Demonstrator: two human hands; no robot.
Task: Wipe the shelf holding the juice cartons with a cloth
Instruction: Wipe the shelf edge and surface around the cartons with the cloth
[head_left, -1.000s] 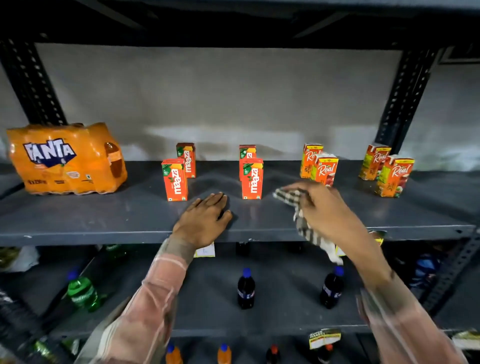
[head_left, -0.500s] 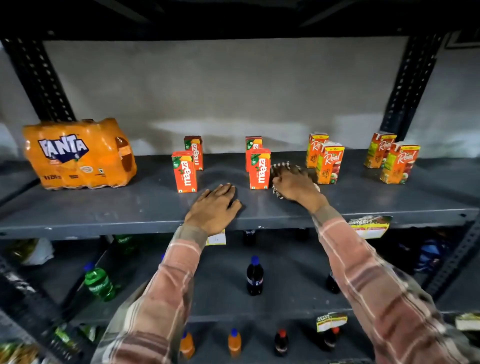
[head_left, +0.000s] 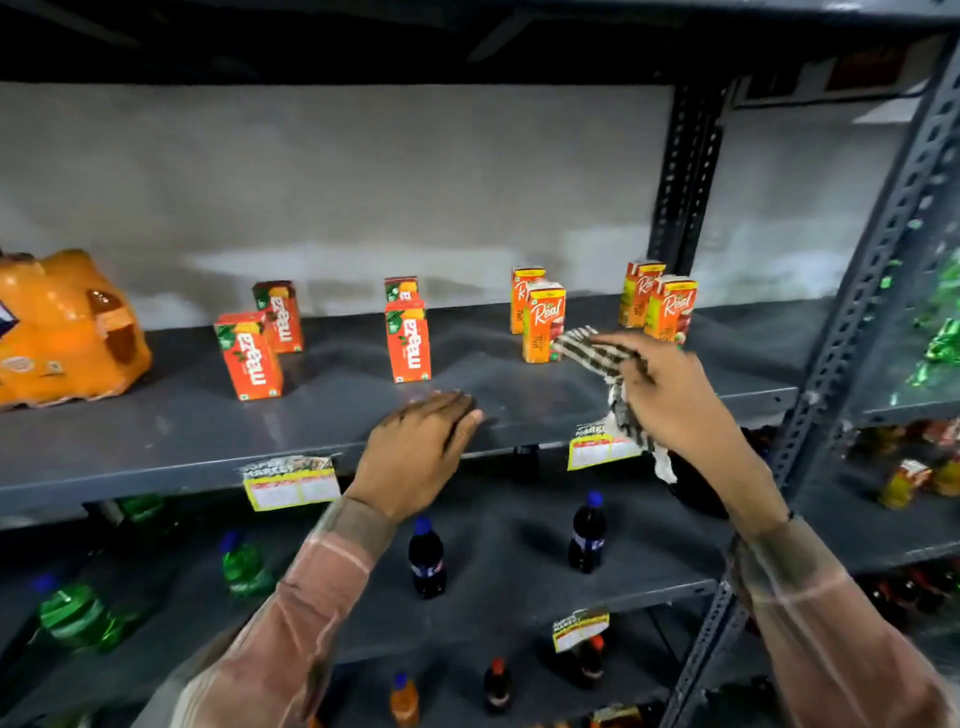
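Observation:
A grey metal shelf carries red Maaza cartons at left and centre and orange Real cartons further right. My right hand grips a black-and-white checked cloth; one end lies on the shelf beside the front Real carton, and the rest hangs down past the shelf's front edge. My left hand rests flat, palm down, fingers together, on the shelf's front edge, in front of the middle Maaza cartons.
An orange Fanta pack sits at the shelf's left end. Price tags hang from the front edge. Dark cola bottles and green bottles stand on the lower shelf. A perforated upright post rises at right.
My right hand has drawn back and to the right with the cloth, from between the Maaza and Real cartons to the right of the front Real carton. The camera view has shifted rightward.

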